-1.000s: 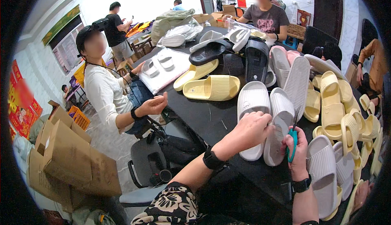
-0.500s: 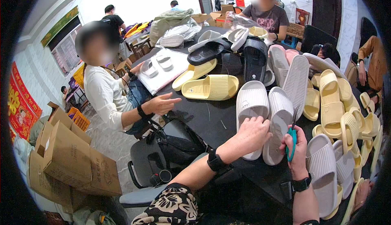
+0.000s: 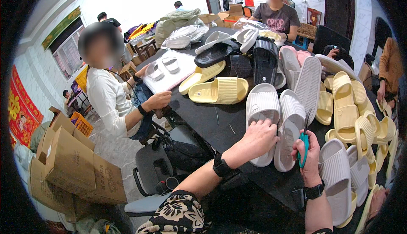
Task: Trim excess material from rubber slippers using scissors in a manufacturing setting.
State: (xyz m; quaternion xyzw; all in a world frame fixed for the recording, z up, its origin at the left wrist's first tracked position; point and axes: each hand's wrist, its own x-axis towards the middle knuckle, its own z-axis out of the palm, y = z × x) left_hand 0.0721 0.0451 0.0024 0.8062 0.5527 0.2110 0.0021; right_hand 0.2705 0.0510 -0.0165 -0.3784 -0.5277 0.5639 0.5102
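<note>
Two pale grey-white slippers lie side by side in front of me, the left slipper (image 3: 262,96) and the right slipper (image 3: 291,105), toes pointing away. Over the left slipper's footbed lies my left hand (image 3: 259,138), its bent fingers closed on the slipper near its inner edge; the fingertips are partly hidden. Closed around the teal handles of a pair of scissors (image 3: 303,150) is my right hand (image 3: 312,149). The dark blades point away from me, over the right slipper's edge. Another white slipper (image 3: 335,174) lies right of my right wrist.
Yellow slippers (image 3: 345,111) pile up on the right; black slippers (image 3: 266,58) and a yellow slipper (image 3: 218,91) lie farther back on the black table (image 3: 207,123). A co-worker (image 3: 110,90) sits at left beside a bagged white pair (image 3: 169,71). Cardboard boxes (image 3: 70,162) stand lower left.
My left hand has shifted slightly left and toward me on the slipper. The co-worker at left has drawn a hand back and curled its fingers. The far co-worker has straightened up.
</note>
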